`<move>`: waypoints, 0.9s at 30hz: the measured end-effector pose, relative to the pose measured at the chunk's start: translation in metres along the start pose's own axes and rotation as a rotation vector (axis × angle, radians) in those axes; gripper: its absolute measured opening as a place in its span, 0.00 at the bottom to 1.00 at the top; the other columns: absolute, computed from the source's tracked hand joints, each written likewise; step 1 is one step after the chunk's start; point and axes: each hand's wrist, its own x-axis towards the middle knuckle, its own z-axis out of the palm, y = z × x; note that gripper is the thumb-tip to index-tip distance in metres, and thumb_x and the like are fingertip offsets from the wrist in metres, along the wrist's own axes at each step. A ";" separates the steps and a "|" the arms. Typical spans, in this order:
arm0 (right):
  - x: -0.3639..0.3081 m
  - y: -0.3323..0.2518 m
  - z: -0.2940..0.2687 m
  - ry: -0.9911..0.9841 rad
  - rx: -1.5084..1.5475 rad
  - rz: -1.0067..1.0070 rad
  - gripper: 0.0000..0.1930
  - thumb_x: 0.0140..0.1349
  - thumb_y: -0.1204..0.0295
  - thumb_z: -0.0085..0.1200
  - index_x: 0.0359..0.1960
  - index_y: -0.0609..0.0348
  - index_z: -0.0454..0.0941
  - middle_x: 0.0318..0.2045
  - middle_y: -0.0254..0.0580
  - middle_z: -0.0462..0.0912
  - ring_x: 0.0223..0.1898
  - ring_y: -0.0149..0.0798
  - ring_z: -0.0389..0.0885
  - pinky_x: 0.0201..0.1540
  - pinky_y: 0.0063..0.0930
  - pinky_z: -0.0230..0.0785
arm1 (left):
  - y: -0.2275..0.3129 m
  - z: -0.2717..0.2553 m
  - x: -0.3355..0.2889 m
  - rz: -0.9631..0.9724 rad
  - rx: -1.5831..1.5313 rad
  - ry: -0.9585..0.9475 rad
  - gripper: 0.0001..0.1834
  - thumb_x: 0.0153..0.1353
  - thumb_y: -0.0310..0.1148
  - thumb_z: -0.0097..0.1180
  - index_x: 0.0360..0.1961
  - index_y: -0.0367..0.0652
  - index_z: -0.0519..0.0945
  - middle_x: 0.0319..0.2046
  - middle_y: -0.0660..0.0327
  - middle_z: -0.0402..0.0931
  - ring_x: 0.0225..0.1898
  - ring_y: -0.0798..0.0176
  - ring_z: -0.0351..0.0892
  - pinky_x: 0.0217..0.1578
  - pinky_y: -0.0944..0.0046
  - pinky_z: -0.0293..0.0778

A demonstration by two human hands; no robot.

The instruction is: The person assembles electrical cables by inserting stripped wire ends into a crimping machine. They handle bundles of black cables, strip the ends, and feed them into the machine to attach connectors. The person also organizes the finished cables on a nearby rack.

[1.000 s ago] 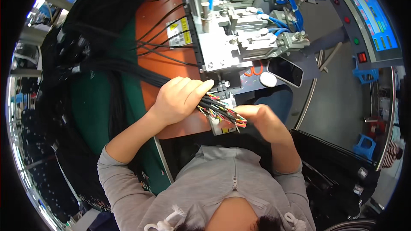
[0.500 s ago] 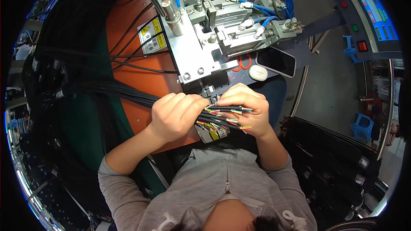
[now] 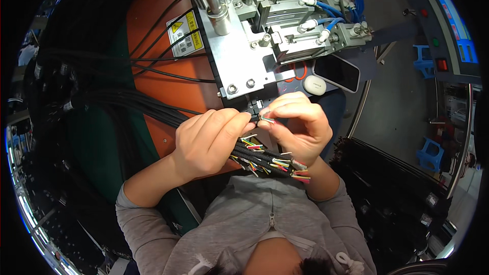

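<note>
My left hand (image 3: 209, 140) is closed round a bundle of black braided cables (image 3: 262, 158), whose stripped ends fan out into red, yellow, white and green wires below my fingers. The rest of the cables (image 3: 147, 108) trails off to the left from under this hand. Just to the right of my left fingertips, my right hand (image 3: 305, 125) pinches a few thin coloured wires (image 3: 267, 119) between thumb and forefinger. Both hands are just in front of a small black fixture (image 3: 257, 104) at the machine's near edge. My left fingers hide where these wires join their cable.
A metal machine (image 3: 239, 66) with pneumatic cylinders and blue hoses stands beyond my hands on an orange-brown tabletop (image 3: 158, 86). To its right lie a phone (image 3: 336, 74), a white oval case (image 3: 315, 85) and orange-handled scissors (image 3: 301, 70). A control panel (image 3: 448, 30) stands far right.
My right fingers have come off the main bundle and now pinch thin wires at its upper side. The bundle's loose ends have sunk a little to the lower right. The whole view has shifted slightly.
</note>
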 end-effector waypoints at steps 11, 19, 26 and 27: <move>0.008 0.001 -0.003 -0.104 0.076 0.254 0.08 0.47 0.82 0.66 0.30 0.66 0.82 0.31 0.43 0.82 0.34 0.32 0.80 0.37 0.22 0.71 | 0.002 0.006 -0.005 -0.046 -0.022 0.001 0.10 0.51 0.31 0.63 0.33 0.38 0.77 0.22 0.63 0.72 0.20 0.68 0.72 0.16 0.70 0.63; 0.012 -0.005 -0.006 -0.186 -0.574 -0.169 0.08 0.46 0.79 0.65 0.25 0.61 0.76 0.23 0.38 0.76 0.27 0.37 0.74 0.33 0.29 0.65 | 0.004 0.010 -0.010 -0.058 0.040 -0.066 0.10 0.47 0.29 0.60 0.32 0.38 0.78 0.23 0.64 0.70 0.19 0.69 0.69 0.16 0.71 0.61; 0.007 -0.007 -0.031 -0.266 0.056 0.581 0.06 0.54 0.77 0.59 0.29 0.63 0.74 0.29 0.36 0.75 0.31 0.28 0.72 0.35 0.22 0.63 | 0.006 0.005 -0.007 -0.018 0.036 -0.111 0.17 0.41 0.29 0.60 0.37 0.37 0.82 0.24 0.64 0.75 0.20 0.69 0.71 0.17 0.71 0.64; 0.006 -0.001 -0.032 -0.262 -0.039 0.509 0.04 0.53 0.78 0.59 0.28 0.63 0.76 0.27 0.38 0.77 0.30 0.30 0.74 0.35 0.23 0.65 | 0.007 0.006 -0.008 -0.020 0.049 -0.118 0.17 0.41 0.28 0.60 0.37 0.38 0.83 0.24 0.64 0.75 0.20 0.69 0.71 0.17 0.71 0.64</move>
